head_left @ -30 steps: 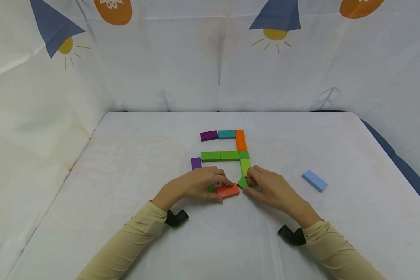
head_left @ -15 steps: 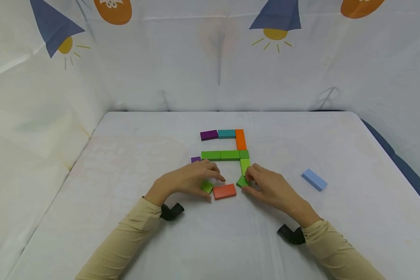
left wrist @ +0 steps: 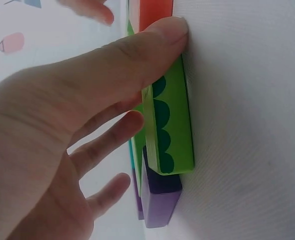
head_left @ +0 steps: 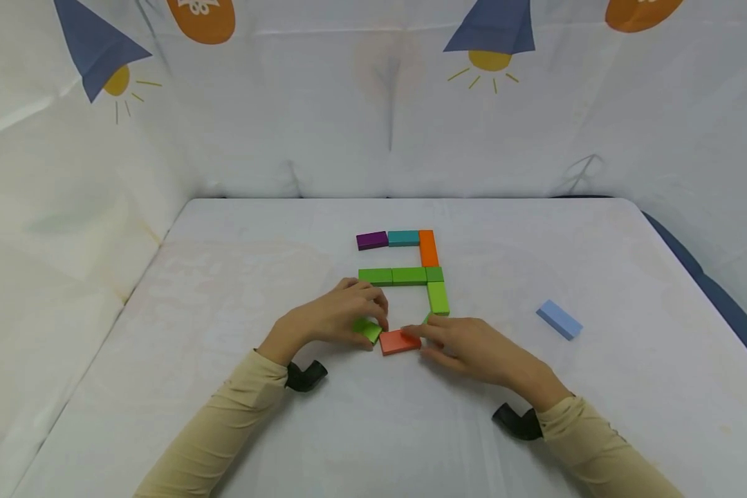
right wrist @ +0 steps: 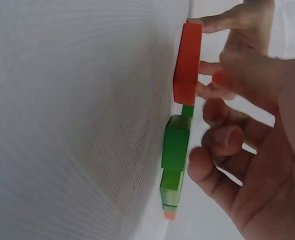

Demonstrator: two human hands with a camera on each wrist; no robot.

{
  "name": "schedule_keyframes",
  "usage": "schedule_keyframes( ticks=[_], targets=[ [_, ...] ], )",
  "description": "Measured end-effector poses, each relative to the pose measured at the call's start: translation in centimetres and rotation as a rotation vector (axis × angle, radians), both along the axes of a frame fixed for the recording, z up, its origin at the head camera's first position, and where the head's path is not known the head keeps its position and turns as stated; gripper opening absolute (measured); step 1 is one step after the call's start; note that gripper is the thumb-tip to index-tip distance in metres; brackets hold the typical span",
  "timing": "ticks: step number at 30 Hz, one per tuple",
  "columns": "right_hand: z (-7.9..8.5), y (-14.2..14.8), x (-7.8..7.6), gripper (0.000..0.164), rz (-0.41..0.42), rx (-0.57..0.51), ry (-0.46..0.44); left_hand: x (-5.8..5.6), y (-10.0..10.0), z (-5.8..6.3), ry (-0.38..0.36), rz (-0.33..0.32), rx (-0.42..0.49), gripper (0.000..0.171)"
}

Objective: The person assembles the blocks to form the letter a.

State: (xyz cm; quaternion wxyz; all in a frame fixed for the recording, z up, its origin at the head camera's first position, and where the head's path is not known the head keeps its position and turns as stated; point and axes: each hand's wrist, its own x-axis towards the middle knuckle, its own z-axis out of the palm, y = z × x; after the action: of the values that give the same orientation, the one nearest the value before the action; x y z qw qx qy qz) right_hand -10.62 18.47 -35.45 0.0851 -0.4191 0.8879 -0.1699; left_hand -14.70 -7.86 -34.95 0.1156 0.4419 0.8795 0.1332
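My left hand [head_left: 333, 315] pinches a light green block [head_left: 369, 329] between thumb and fingers, at the near left of a figure of flat coloured blocks. In the left wrist view this block [left wrist: 172, 125] shows dark green scallops on its side, and a purple block [left wrist: 160, 200] lies beyond it. The right hand [head_left: 473, 346] reaches over the right end of a red block [head_left: 398, 342], fingers loosely bent; an index fingertip seems to touch its top. A darker green block [right wrist: 176, 145] sits near the red one, mostly hidden by the right hand in the head view.
Farther back lie a dark purple block [head_left: 372, 241], a teal block [head_left: 403, 238], an orange block [head_left: 429, 249] and several green blocks [head_left: 408, 277]. Apart at the right lies a light blue block [head_left: 559, 319]. The white table [head_left: 255, 242] ends at a white fabric wall [head_left: 324, 138].
My left hand let go of the red block, moved left and took hold of the light green block. The right hand left the darker green block and shifted toward the red one.
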Motion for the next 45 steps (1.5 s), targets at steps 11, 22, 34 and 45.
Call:
schedule_keyframes(
  ticks=[11,22,34,45],
  targets=[
    [-0.2,0.3,0.1,0.039,0.05,0.055,-0.018,0.0,0.1,-0.2,-0.002,-0.021,0.027,0.028],
    [-0.1,0.6,0.1,0.039,0.059,0.035,-0.027,0.0,0.3,-0.4,0.004,-0.006,0.023,0.031],
    [0.4,4.3,-0.9,0.035,-0.132,-0.077,-0.061,-1.2,-1.8,0.1,0.048,0.159,0.127,0.039],
    [-0.2,13.7,-1.7,0.032,-0.407,-0.066,0.197,-2.5,-5.1,-0.2,-0.082,0.513,0.062,0.042]
  ],
)
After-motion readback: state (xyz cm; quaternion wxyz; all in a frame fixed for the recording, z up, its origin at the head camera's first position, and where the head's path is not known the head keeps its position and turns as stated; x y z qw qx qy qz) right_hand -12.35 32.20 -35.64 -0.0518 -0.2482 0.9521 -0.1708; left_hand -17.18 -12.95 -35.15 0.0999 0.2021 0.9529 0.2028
